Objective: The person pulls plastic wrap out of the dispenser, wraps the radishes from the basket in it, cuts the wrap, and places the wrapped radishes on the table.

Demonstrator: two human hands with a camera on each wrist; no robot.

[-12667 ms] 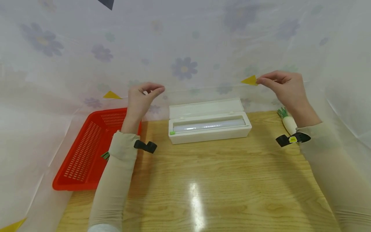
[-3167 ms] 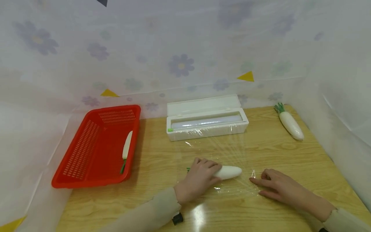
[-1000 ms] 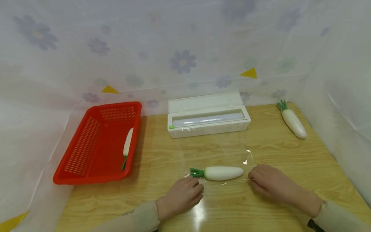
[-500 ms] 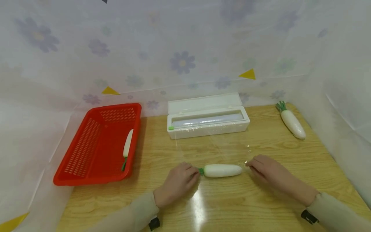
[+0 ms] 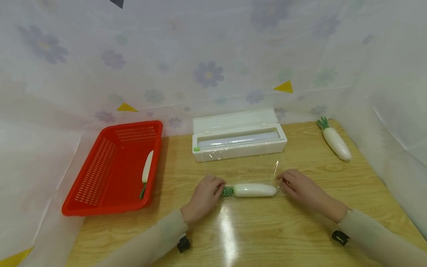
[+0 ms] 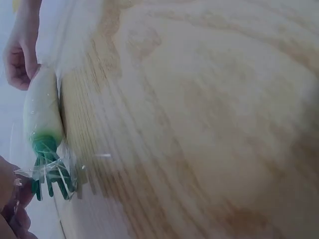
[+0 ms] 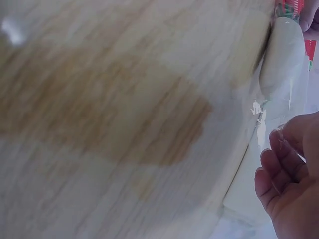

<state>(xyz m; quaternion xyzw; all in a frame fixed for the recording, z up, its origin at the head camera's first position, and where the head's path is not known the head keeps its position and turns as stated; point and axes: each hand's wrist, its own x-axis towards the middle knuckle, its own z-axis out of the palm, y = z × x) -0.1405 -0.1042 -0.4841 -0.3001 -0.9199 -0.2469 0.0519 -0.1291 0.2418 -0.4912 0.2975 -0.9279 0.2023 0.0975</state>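
A white radish point(image 5: 255, 190) with green leaves point(image 5: 228, 191) lies sideways on the table, clear cling film over it. By the leaf end, my left hand point(image 5: 203, 198) pinches the film's edge between thumb and fingertips. Past the tip, my right hand point(image 5: 305, 191) pinches the film's other side, where a crease of film point(image 5: 275, 170) shines. In the left wrist view film point(image 6: 65, 174) covers the leaves. The right wrist view shows gathered film point(image 7: 260, 124) between the radish tip and my right thumb and finger. Behind stands an open white cling film box point(image 5: 240, 150) with its roll inside.
A red basket point(image 5: 110, 211) stands at the left, with another white radish point(image 5: 148, 167) partly hidden by its side wall. At the back right lies a third radish point(image 5: 337, 144), shiny as if wrapped. A flowered sheet point(image 5: 208, 74) hangs behind the table.
Over the last second both hands moved away from me along with the film edge, and the radish rolled slightly towards the box. Earlier, the left hand held the radish; before that, both hands were raised.
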